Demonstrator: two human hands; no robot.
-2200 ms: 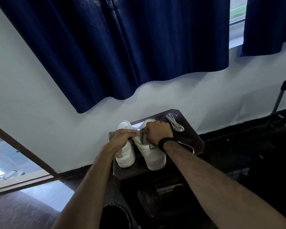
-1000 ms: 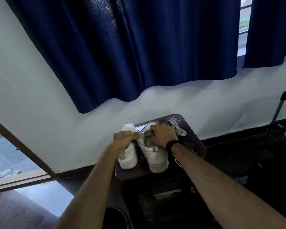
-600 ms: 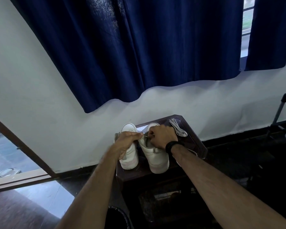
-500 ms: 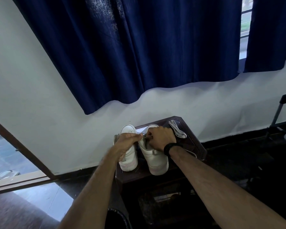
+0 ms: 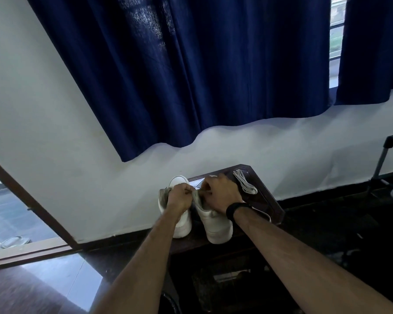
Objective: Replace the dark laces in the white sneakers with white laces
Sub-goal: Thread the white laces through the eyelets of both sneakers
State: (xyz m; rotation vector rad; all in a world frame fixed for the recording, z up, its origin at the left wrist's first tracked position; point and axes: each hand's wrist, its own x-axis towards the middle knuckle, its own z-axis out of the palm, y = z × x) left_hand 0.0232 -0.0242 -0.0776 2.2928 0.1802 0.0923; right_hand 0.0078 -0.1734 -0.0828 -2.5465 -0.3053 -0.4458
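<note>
Sneakers [image 5: 216,220] side by side at the near-left edge of the small dark table [image 5: 268,196], toes toward the wall. Left hand [image 5: 179,197] and right hand [image 5: 220,191] curled tight over the right sneaker's eyelets, apparently pinching a lace end; which lace, impossible to tell. Best to keep the shoe steady and feed the tip straight through one eyelet, pulling evenly. White laces [image 5: 245,183] bundled near the far-right corner. Eyelets, tongue and fingertips hidden behind the knuckles.

Dim room, daylight at left, wide-angle distortion
</note>
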